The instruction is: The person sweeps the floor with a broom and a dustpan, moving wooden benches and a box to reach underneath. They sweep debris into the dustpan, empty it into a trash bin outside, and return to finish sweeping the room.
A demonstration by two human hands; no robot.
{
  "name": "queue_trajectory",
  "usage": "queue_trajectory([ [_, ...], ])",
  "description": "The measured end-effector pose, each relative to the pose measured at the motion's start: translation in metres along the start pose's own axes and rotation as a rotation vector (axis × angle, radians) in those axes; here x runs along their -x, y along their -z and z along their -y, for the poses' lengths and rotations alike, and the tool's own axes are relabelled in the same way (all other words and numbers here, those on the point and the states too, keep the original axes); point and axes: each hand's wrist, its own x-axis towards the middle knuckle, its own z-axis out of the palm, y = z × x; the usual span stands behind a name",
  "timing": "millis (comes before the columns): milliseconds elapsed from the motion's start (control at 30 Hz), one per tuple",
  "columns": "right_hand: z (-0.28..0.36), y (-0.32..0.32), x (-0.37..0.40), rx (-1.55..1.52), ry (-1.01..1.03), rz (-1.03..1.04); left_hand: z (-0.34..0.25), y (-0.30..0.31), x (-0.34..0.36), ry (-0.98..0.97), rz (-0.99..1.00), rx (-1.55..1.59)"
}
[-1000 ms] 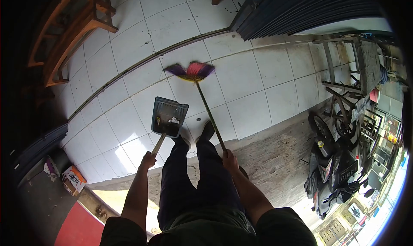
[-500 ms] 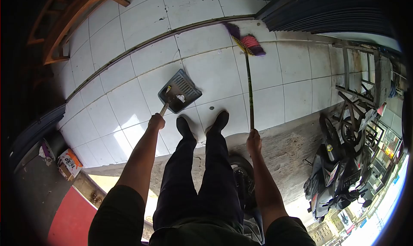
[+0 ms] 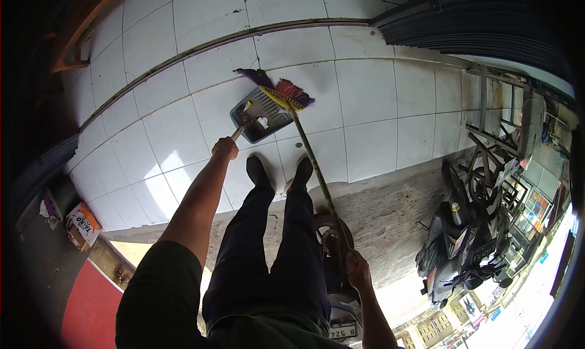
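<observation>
A grey dustpan [image 3: 261,113] (scraps inside) sits just beyond the left hand [image 3: 225,148]; purple-pink broom [image 3: 281,93] bristles touch its rim.

The broom [image 3: 279,90] is showing purple, pink and yellow; the dustpan [image 3: 259,114] is looking grey, perhaps bluish, against white floor tiles [image 3: 365,93].

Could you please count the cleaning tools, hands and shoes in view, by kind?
broom: 1
dustpan: 1
hands: 2, the left hand gripping the dustpan handle, the right hand gripping the broom stick
shoes: 2
Total: 6
</observation>
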Motion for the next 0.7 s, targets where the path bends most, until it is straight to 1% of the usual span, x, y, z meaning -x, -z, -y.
queue_trajectory([
  [33, -0.004, 0.001, -0.004, 0.002, -0.052, -0.008, 0.004, 0.002, 0.003, 0.001, 0.002, 0.003],
  [67, -0.006, -0.001, -0.012, 0.005, -0.047, -0.01, 0.008, 0.007, 0.005, 0.005, -0.007, -0.011],
  [133, 0.008, -0.001, -0.04, 0.131, 0.192, -0.177, 0.014, 0.014, 0.003, 0.009, -0.024, -0.017],
  [200, 0.027, -0.01, -0.069, 0.094, 0.155, -0.324, 0.024, 0.015, 0.0, 0.017, 0.014, -0.041],
  [233, 0.036, -0.01, -0.081, 0.095, 0.158, -0.323, 0.03, 0.013, -0.002, -0.007, 0.009, -0.05],
  [300, 0.051, -0.015, -0.095, 0.099, 0.186, -0.456, 0.037, 0.007, -0.001, 0.024, -0.01, -0.051],
  [333, 0.052, -0.017, -0.099, 0.091, 0.181, -0.451, 0.041, 0.007, 0.001, 0.055, -0.028, -0.051],
  [400, 0.05, -0.016, -0.1, 0.144, 0.235, -0.504, 0.052, 0.004, 0.001, 0.058, 0.005, -0.044],
  [433, 0.049, -0.015, -0.098, 0.176, 0.196, -0.473, 0.057, -0.001, -0.003, 0.052, 0.023, -0.043],
  [533, 0.035, -0.016, -0.096, 0.21, 0.208, -0.445, 0.061, -0.008, -0.003, 0.025, 0.032, -0.007],
  [600, 0.021, -0.015, -0.088, 0.232, 0.233, -0.467, 0.061, -0.015, -0.002, 0.011, 0.029, 0.015],
  [667, 0.013, -0.008, -0.074, 0.372, 0.107, -0.321, 0.062, -0.021, -0.003, 0.016, 0.028, 0.018],
  [700, 0.004, -0.005, -0.067, 0.366, 0.107, -0.321, 0.056, -0.016, 0.004, 0.023, 0.02, 0.0],
])
